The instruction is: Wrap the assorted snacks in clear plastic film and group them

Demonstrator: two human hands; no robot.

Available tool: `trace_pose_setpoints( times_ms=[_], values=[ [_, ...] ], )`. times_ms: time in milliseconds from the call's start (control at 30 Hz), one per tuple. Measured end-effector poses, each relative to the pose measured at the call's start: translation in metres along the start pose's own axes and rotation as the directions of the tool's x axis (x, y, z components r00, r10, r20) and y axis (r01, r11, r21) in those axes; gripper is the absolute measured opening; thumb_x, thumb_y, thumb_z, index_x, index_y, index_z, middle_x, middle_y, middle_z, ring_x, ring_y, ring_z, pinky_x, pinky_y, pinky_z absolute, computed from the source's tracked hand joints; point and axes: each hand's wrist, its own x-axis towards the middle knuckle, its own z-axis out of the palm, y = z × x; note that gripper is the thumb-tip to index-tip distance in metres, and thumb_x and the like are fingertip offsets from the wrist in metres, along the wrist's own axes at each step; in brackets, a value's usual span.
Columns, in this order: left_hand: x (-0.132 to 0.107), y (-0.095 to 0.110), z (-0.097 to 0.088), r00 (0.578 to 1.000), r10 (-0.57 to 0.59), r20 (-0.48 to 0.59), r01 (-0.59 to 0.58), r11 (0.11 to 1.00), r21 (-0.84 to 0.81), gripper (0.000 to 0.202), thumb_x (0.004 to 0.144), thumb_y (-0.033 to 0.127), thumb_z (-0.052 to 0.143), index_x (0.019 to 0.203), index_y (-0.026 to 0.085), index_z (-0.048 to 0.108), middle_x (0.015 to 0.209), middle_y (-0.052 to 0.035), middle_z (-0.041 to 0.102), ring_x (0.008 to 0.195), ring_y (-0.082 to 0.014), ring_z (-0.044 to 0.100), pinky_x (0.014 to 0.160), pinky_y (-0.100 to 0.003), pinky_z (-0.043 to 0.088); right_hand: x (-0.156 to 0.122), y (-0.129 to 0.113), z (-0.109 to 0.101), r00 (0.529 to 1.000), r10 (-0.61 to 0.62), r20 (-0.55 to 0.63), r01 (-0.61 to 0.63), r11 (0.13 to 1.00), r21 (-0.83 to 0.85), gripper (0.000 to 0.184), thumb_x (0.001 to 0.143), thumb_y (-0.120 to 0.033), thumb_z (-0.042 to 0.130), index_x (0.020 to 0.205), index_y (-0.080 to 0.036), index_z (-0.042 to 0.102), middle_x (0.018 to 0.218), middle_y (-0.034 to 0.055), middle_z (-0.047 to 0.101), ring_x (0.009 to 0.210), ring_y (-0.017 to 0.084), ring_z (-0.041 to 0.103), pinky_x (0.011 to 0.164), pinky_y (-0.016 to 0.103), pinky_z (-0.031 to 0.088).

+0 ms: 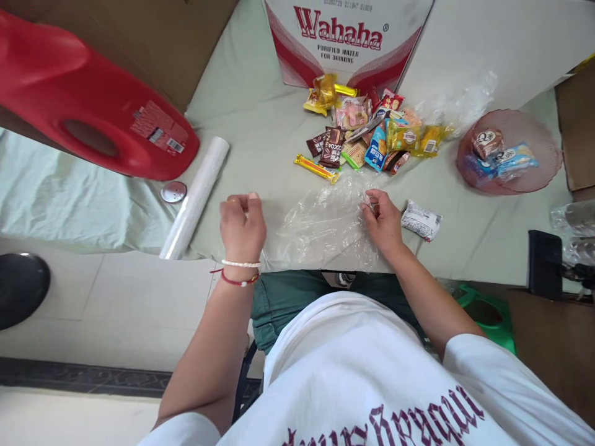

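Note:
A crumpled clear plastic bag (325,226) lies spread near the table's front edge, between my two hands. My right hand (382,220) pinches its right side with thumb and fingers. At the left, my left hand (242,228) is closed, thumb against the curled fingers, where the thin film's left side reaches; the grip itself is hard to see. Beyond the bag is a pile of wrapped snacks, among them a brown cocoa packet (331,147), a blue packet (375,148) and a yellow stick packet (316,168). A white packet (421,220) rests right of my right hand.
On the right stands a pink translucent bowl (511,183) holding a few packets. A white plastic roll (198,195) and a round lid (173,192) lie left, near a large red jug (93,105). A Wahaha carton (346,37) stands behind the snacks. A dark phone-like object (545,265) is at the right edge.

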Motion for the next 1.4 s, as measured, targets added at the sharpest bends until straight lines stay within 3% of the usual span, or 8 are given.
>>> trace_pose_setpoints(
  times_ms=[100, 167, 267, 500, 900, 1100, 1233, 1400],
  values=[
    [-0.004, 0.035, 0.01, 0.931, 0.358, 0.076, -0.366, 0.916, 0.166, 0.031, 0.1, 0.043, 0.055, 0.117, 0.018, 0.065, 0.128, -0.0165, 0.064, 0.131, -0.0317, 0.055, 0.114, -0.051, 0.04, -0.003, -0.001, 0.0, 0.997, -0.065, 0.033, 0.066, 0.997, -0.029, 0.035, 0.097, -0.042, 0.056, 0.127, -0.025, 0.063, 0.109, 0.0088, 0.071, 0.087, 0.024, 0.063, 0.089, 0.041, 0.054],
    [-0.015, 0.047, 0.026, 0.766, 0.553, 0.328, -0.623, 0.764, 0.167, 0.035, 0.103, 0.041, 0.048, 0.124, 0.02, 0.067, 0.13, -0.0147, 0.068, 0.136, -0.0315, 0.055, 0.119, -0.052, 0.035, -0.004, 0.002, 0.0, 0.994, -0.098, 0.047, 0.1, 0.994, -0.046, 0.035, 0.098, -0.039, 0.053, 0.129, -0.025, 0.062, 0.112, 0.0101, 0.071, 0.091, 0.025, 0.065, 0.092, 0.042, 0.053],
    [-0.036, 0.036, 0.053, 0.625, 0.534, 0.569, -0.714, 0.685, 0.141, 0.048, 0.105, 0.04, 0.042, 0.145, 0.02, 0.059, 0.155, -0.0153, 0.058, 0.151, -0.0301, 0.044, 0.127, -0.054, 0.023, -0.004, 0.01, -0.001, 0.996, -0.081, 0.027, 0.083, 0.994, -0.077, 0.042, 0.095, -0.033, 0.054, 0.135, -0.022, 0.058, 0.116, 0.0125, 0.07, 0.096, 0.027, 0.065, 0.094, 0.044, 0.052],
    [-0.051, -0.014, 0.069, 0.79, 0.313, 0.527, -0.551, 0.739, 0.387, 0.071, 0.106, 0.054, 0.032, 0.168, 0.019, 0.028, 0.174, -0.0197, 0.027, 0.162, -0.0321, 0.03, 0.129, -0.068, 0.004, 0.008, 0.026, -0.013, 0.994, 0.109, -0.003, -0.108, 0.994, 0.014, 0.057, 0.083, -0.036, 0.068, 0.136, -0.021, 0.054, 0.086, 0.0001, 0.064, 0.078, 0.021, 0.059, 0.082, 0.037, 0.048],
    [-0.034, -0.018, 0.066, 0.838, 0.26, 0.48, -0.488, 0.751, 0.445, 0.069, 0.108, 0.051, 0.024, 0.167, 0.017, 0.03, 0.172, -0.0172, 0.03, 0.162, -0.0293, 0.031, 0.128, -0.072, 0.0, -0.003, 0.059, -0.057, 0.945, 0.304, -0.118, -0.293, 0.951, 0.103, 0.044, 0.082, -0.045, 0.071, 0.118, -0.022, 0.063, 0.074, -0.0043, 0.058, 0.067, 0.017, 0.054, 0.069, 0.032, 0.044],
    [-0.033, -0.015, 0.065, 0.861, 0.241, 0.449, -0.45, 0.773, 0.448, 0.069, 0.107, 0.05, 0.026, 0.167, 0.017, 0.031, 0.172, -0.0179, 0.032, 0.161, -0.031, 0.032, 0.128, -0.073, 0.0, -0.024, 0.039, -0.083, 0.93, 0.363, -0.062, -0.347, 0.921, 0.175, 0.03, 0.09, -0.05, 0.064, 0.104, -0.023, 0.067, 0.068, -0.0019, 0.057, 0.058, 0.018, 0.051, 0.057, 0.032, 0.044],
    [-0.031, -0.017, 0.065, 0.85, 0.267, 0.454, -0.475, 0.759, 0.444, 0.069, 0.107, 0.05, 0.026, 0.167, 0.017, 0.031, 0.171, -0.0189, 0.033, 0.16, -0.032, 0.033, 0.128, -0.073, 0.003, -0.031, 0.036, -0.123, 0.997, 0.068, -0.031, -0.071, 0.988, -0.139, 0.032, 0.093, -0.046, 0.062, 0.114, -0.024, 0.072, 0.105, 0.0115, 0.072, 0.096, 0.029, 0.068, 0.081, 0.045, 0.057],
    [-0.027, -0.021, 0.065, 0.843, 0.287, 0.454, -0.494, 0.748, 0.443, 0.068, 0.106, 0.049, 0.026, 0.166, 0.019, 0.033, 0.17, -0.0183, 0.035, 0.159, -0.0329, 0.036, 0.128, -0.073, 0.002, -0.021, 0.079, -0.17, 0.95, -0.062, 0.306, 0.244, 0.759, -0.604, 0.061, 0.087, -0.039, 0.065, 0.147, -0.026, 0.06, 0.154, 0.0137, 0.057, 0.153, 0.04, 0.034, 0.119, 0.066, 0.032]
  ],
)
